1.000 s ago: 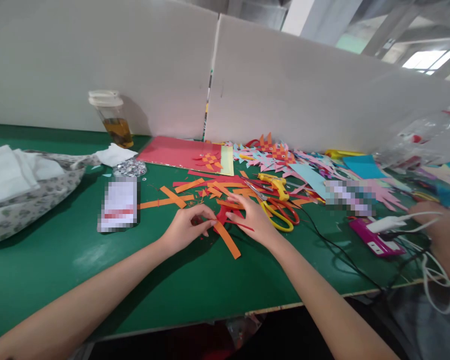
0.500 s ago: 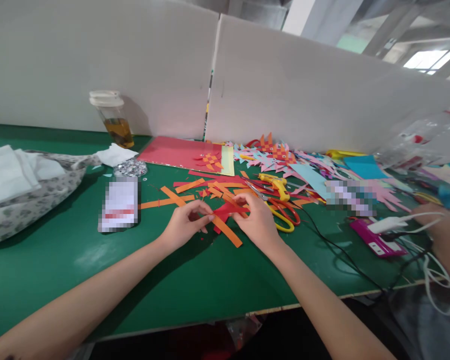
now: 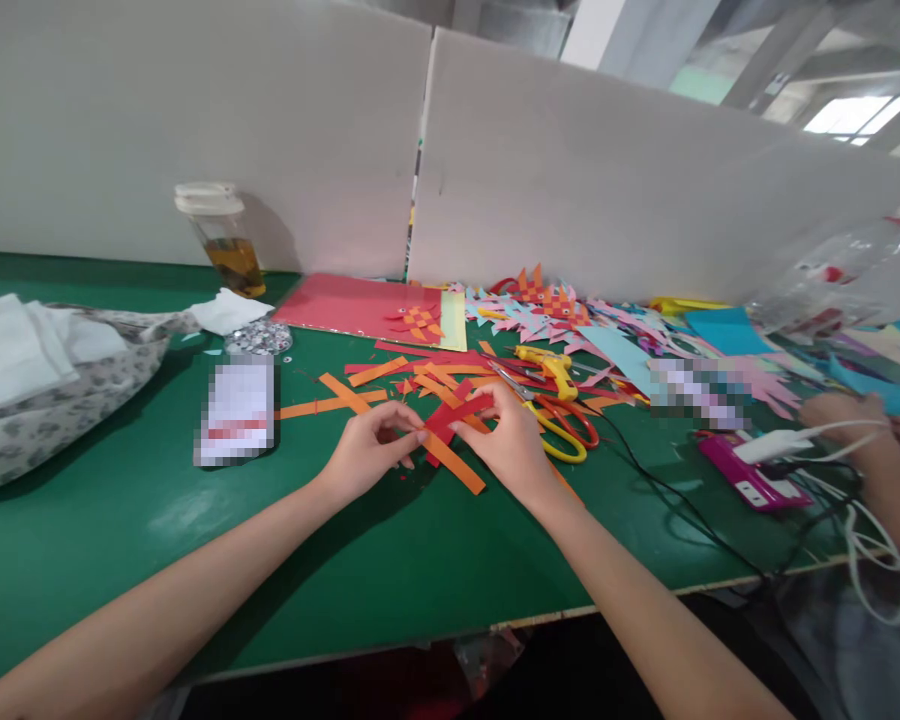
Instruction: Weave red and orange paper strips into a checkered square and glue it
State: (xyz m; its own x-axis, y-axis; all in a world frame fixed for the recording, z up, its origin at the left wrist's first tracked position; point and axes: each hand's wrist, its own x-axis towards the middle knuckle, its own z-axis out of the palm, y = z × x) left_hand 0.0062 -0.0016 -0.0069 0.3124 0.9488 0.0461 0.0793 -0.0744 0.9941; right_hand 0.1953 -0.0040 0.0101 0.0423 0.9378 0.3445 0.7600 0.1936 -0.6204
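Observation:
My left hand (image 3: 371,445) is closed in a pinch on an orange paper strip (image 3: 461,468), which slants down to the right above the green table. Red paper strips (image 3: 441,422) cross this orange one between my hands. With thumb and fingers, my right hand (image 3: 511,445) pinches the end of a red strip, its fingertips partly hiding it. Another orange strip (image 3: 568,486) shows from behind my right wrist. Loose orange strips (image 3: 375,374) and red scraps lie just beyond my fingers. Scissors with yellow handles (image 3: 566,440) and red-orange handles (image 3: 577,415) rest beside my right hand.
A yellow glue gun (image 3: 555,370) lies behind the scissors. On the left are a blurred-out phone-like object (image 3: 236,410), a lidded cup (image 3: 232,255) and a patterned cloth bag (image 3: 97,400). A purple power strip (image 3: 754,475) and another person's hand (image 3: 844,415) are at right.
My right hand has folded or shifted the red strip, which now shows more of its broad face. An orange strip now shows past my right wrist. My left hand stays put.

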